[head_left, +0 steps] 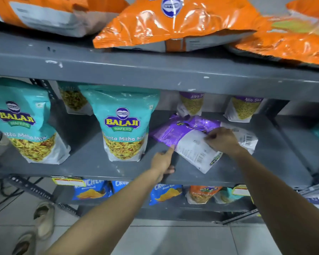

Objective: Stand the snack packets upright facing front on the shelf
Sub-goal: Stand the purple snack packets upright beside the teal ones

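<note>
On the grey middle shelf (92, 159) two purple-and-white snack packets lie flat, back side up: a front packet (184, 144) and a second packet (245, 137) partly under it. My right hand (222, 139) pinches the front packet's upper edge. My left hand (163, 161) touches its lower left edge with the index finger stretched out, fingers otherwise curled over the shelf lip. Two purple packets (191, 104) (244, 107) stand upright at the back. Two teal Balaji packets (24, 122) (124, 124) stand upright facing front at the left.
Orange packets (173, 21) lie flat on the shelf above and overhang its edge. A third teal packet (73, 98) stands behind the teal ones. Blue and orange packets (164, 193) stand on the shelf below. Sandals (43, 219) lie on the tiled floor at the left.
</note>
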A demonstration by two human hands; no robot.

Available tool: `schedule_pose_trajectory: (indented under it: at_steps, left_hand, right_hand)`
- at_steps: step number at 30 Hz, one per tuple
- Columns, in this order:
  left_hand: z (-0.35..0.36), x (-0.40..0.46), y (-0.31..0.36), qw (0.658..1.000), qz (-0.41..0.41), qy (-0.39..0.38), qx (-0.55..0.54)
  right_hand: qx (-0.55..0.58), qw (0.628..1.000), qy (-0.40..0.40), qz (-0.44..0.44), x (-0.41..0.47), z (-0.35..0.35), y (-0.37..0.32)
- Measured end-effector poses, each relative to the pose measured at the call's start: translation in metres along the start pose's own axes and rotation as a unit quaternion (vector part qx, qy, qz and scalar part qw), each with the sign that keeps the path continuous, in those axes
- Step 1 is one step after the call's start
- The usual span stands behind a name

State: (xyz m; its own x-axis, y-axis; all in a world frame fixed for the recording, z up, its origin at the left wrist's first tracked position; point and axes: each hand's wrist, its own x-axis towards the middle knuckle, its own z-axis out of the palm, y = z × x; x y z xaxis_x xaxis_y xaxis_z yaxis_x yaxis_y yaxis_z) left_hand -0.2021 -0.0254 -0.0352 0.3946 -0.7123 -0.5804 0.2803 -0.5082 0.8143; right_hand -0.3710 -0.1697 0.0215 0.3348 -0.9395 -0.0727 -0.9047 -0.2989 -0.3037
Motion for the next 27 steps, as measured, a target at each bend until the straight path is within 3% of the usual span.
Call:
schedule_pose_trajectory:
  at_steps: [6,12,15,22,25,27]
  left_hand:
    - [0.054,0.017,0.023,0.989,-0.047,0.017,-0.137]
    - [0.068,0.003,0.003,0.968,-0.016,0.067,-0.24]
    - [0.065,-0.007,-0.009,0.964,0.007,0.101,-0.247]
    - [0.059,-0.027,-0.01,0.958,0.143,0.055,-0.243]
    - [0.047,-0.029,-0.019,0.955,0.204,0.007,-0.214]
    - [0.041,-0.026,-0.013,0.955,0.231,-0.029,-0.182]
  right_hand:
    - [-0.024,0.993,-0.109,-0.039,0.019,0.001,0.012]
    - [0.154,0.978,-0.124,-0.063,0.008,0.012,0.023]
    - [0.264,0.959,-0.105,-0.007,0.0,0.02,0.031]
    - [0.352,0.901,-0.253,0.006,-0.005,0.009,0.045]
    - [0.399,0.863,-0.308,-0.045,-0.012,0.003,0.053]
    - [0.426,0.854,-0.291,-0.067,-0.017,0.005,0.056]
